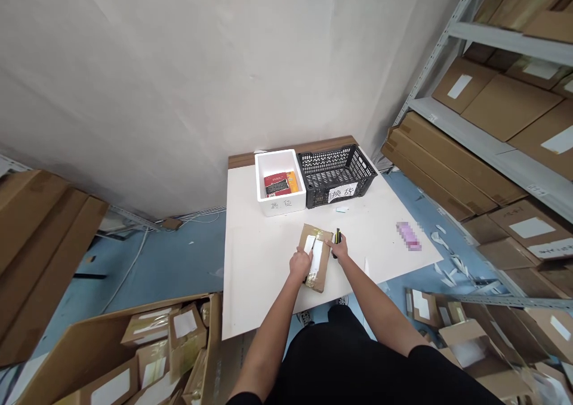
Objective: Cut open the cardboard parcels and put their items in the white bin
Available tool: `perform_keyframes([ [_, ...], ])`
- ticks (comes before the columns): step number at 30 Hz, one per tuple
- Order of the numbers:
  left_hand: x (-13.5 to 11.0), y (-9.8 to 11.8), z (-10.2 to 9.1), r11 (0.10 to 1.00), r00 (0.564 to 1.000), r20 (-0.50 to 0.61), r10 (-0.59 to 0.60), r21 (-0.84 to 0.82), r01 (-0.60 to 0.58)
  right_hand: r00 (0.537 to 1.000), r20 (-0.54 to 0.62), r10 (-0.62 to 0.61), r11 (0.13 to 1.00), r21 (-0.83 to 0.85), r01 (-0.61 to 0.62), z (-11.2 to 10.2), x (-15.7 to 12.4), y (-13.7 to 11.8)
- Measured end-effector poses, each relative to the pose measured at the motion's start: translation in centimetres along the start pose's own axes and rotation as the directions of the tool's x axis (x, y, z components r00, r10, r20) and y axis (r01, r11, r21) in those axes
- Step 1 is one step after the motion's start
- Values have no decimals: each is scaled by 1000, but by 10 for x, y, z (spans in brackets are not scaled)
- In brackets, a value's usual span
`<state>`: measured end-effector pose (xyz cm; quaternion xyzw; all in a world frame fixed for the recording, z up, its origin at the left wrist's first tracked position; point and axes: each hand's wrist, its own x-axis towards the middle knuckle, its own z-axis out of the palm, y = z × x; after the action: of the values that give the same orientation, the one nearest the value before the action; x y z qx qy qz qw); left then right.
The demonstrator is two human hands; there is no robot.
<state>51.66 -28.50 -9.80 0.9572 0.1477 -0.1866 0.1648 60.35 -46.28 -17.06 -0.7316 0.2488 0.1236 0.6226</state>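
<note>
A small brown cardboard box point(321, 274), wrapped in clear tape and bearing white labels, lies at a slant on the white table. A dark line runs between its labels, perhaps a slit. My left hand point(301, 263) is closed on the box's left side, its fingertips partly hidden. At the upper right edge of the box is my right hand point(339, 247), wrapped round a yellow-and-black utility knife point(338, 234). Its thumb reaches onto the box. The blade cannot be made out.
Behind the box stand a white foam bin point(281, 207) holding red and orange packs and a black plastic crate point(317, 197). A pixelated pink item point(409, 236) lies on the table point(255, 274). A large carton point(74, 339) of parcels stands lower left; shelves point(505, 38) of boxes line the right.
</note>
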Motion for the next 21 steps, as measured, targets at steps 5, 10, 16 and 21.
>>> perform_keyframes([
  [5, -4, 9, -4, 998, 999, 44, 31, -51, -29, 999, 41, 33, 995, 91, -37, -8, 3, 1],
  [10, -6, 8, -8, 994, 995, 57, 82, -81, -78, 992, 116, 47, 991, 120, -61, -14, 1, -1],
  [16, -11, 2, -11, 985, 988, 63, 138, -109, -130, 990, 144, 14, 994, 105, -29, -20, 0, -11],
  [21, -16, 10, 11, 994, 998, 55, 15, -113, -8, 996, 83, 37, 996, 78, -43, -19, -5, -3],
])
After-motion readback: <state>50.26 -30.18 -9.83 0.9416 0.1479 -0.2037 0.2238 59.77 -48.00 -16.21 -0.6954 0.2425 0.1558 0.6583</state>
